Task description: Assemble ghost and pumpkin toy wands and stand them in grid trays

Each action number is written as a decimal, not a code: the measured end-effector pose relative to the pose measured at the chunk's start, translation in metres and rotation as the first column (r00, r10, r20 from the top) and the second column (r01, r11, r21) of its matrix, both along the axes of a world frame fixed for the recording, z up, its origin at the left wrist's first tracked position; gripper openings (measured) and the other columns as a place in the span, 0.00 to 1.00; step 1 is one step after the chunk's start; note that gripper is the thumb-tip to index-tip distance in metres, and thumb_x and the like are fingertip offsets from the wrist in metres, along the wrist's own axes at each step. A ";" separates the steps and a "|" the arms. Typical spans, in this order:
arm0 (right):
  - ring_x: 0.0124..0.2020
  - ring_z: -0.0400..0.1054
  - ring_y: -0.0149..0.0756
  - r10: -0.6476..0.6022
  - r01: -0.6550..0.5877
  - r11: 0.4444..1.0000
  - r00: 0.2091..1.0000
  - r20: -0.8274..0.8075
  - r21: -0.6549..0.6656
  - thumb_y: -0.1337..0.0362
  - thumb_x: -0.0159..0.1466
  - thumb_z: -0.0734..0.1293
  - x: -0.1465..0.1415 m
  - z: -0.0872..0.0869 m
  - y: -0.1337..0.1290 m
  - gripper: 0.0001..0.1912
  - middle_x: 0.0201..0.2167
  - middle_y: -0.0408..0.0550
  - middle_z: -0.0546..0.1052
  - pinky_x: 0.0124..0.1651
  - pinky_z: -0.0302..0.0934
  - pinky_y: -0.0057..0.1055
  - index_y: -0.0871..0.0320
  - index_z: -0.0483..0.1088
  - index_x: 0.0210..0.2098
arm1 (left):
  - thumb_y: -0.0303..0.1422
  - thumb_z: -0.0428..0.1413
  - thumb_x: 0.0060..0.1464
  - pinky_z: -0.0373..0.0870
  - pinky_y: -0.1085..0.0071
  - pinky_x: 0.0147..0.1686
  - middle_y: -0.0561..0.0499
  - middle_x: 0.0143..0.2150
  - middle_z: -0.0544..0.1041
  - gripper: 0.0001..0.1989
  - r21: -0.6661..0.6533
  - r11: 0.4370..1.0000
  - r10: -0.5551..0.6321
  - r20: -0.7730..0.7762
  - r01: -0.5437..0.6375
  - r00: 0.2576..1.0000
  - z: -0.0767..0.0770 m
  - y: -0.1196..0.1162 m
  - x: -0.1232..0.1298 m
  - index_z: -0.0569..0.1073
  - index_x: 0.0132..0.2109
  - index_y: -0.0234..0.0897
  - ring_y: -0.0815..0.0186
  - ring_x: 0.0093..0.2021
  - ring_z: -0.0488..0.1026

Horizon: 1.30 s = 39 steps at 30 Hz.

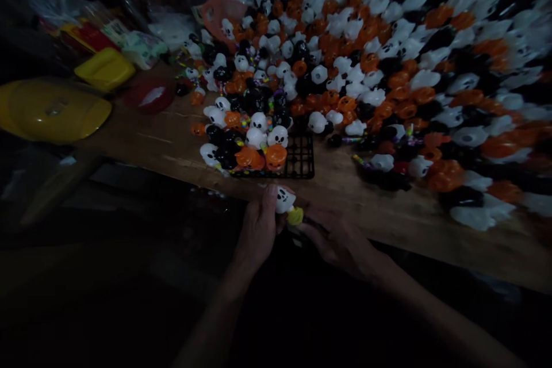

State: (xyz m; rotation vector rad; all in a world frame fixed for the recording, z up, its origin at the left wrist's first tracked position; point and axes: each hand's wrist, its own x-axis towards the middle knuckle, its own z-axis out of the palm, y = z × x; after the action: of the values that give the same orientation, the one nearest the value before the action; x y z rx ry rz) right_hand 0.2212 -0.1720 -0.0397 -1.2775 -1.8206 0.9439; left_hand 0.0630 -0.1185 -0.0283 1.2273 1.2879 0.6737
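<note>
My left hand (260, 219) is closed around a small white skull-faced plastic figure (284, 200), thumb against its side, just off the table's front edge. A yellow piece (295, 217) shows at the figure's lower end. My right hand (334, 234) is closed beside that yellow piece; its fingertips lie in shadow, so what they grip is hard to make out. Just beyond the hands stands a black grid rack (301, 156), its left part filled with orange pumpkin heads (276, 156), white skull heads (277, 137) and black heads with colourful bits below them.
A large heap of white, orange and black plastic heads (353, 80) covers the back and right of the wooden table (146, 149). At the left lie a yellow rounded object (54, 110), a yellow container (104, 69) and a red dish (149, 96). Lighting is dim.
</note>
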 end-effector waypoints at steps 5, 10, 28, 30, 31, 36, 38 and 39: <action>0.42 0.69 0.36 -0.157 0.159 0.986 0.987 -0.028 0.059 0.65 0.66 0.60 0.006 -0.002 -0.005 0.09 0.41 0.47 0.74 0.47 0.64 0.33 0.55 0.67 0.45 | 0.50 0.42 0.59 0.65 0.80 0.24 0.51 0.34 0.71 0.23 0.054 0.998 -0.044 0.059 0.041 0.997 0.005 -0.001 0.015 0.72 0.48 0.40 0.71 0.29 0.67; 0.35 0.69 0.36 -0.359 0.357 0.930 0.933 0.011 0.089 0.62 0.65 0.61 0.012 -0.017 -0.005 0.07 0.35 0.47 0.75 0.39 0.64 0.33 0.57 0.69 0.39 | 0.48 0.40 0.61 0.57 0.79 0.18 0.56 0.22 0.66 0.23 0.150 0.989 0.006 -0.034 -0.001 0.999 0.016 -0.006 0.007 0.68 0.52 0.41 0.72 0.20 0.61; 0.28 0.67 0.33 -0.484 0.499 0.863 0.862 -0.149 0.081 0.66 0.60 0.66 0.014 -0.007 0.074 0.04 0.26 0.41 0.75 0.30 0.60 0.26 0.59 0.74 0.32 | 0.33 0.50 0.58 0.47 0.49 0.62 0.52 0.60 0.68 0.09 0.704 0.256 0.135 -0.705 0.663 0.696 0.050 0.088 0.004 0.75 0.41 0.40 0.51 0.66 0.51; 0.29 0.68 0.33 -0.483 0.498 0.865 0.859 -0.169 0.060 0.66 0.60 0.66 0.013 -0.014 0.076 0.04 0.26 0.42 0.75 0.31 0.60 0.27 0.59 0.74 0.32 | 0.32 0.50 0.58 0.52 0.51 0.61 0.51 0.58 0.70 0.09 0.714 0.255 0.120 -0.692 0.652 0.712 0.047 0.089 0.001 0.74 0.42 0.39 0.53 0.65 0.55; 0.29 0.69 0.34 -0.479 0.495 0.867 0.858 -0.185 0.052 0.65 0.60 0.66 0.012 -0.018 0.077 0.04 0.27 0.42 0.76 0.31 0.61 0.27 0.58 0.74 0.32 | 0.32 0.50 0.58 0.53 0.52 0.60 0.51 0.58 0.70 0.09 0.718 0.249 0.113 -0.688 0.650 0.717 0.046 0.090 0.000 0.73 0.43 0.39 0.54 0.64 0.56; 0.33 0.70 0.35 -0.438 0.452 0.888 0.887 -0.146 0.082 0.64 0.62 0.66 0.011 -0.032 0.079 0.06 0.32 0.43 0.77 0.36 0.63 0.30 0.56 0.74 0.36 | 0.31 0.50 0.58 0.52 0.52 0.61 0.50 0.58 0.70 0.09 0.692 0.266 0.105 -0.713 0.671 0.694 0.046 0.089 0.000 0.73 0.44 0.38 0.54 0.64 0.56; 0.33 0.70 0.36 -0.455 0.463 0.879 0.886 -0.093 0.114 0.63 0.61 0.66 0.013 -0.032 0.078 0.07 0.34 0.44 0.78 0.35 0.63 0.30 0.55 0.75 0.38 | 0.32 0.49 0.59 0.51 0.51 0.62 0.50 0.58 0.69 0.09 0.678 0.288 0.104 -0.724 0.676 0.681 0.047 0.088 0.002 0.73 0.43 0.38 0.54 0.65 0.55; 0.33 0.70 0.36 -0.464 0.469 0.873 0.883 -0.070 0.134 0.63 0.61 0.67 0.013 -0.031 0.078 0.07 0.34 0.45 0.78 0.35 0.62 0.30 0.55 0.75 0.38 | 0.32 0.49 0.59 0.50 0.51 0.62 0.50 0.58 0.69 0.09 0.670 0.296 0.100 -0.731 0.681 0.675 0.048 0.088 0.002 0.73 0.43 0.38 0.54 0.65 0.55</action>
State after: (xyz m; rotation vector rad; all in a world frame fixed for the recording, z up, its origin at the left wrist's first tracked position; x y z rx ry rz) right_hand 0.2343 -0.0942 -0.0703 -1.5011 -1.4223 0.5487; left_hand 0.0654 -0.0305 0.0194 2.8917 1.0616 0.6841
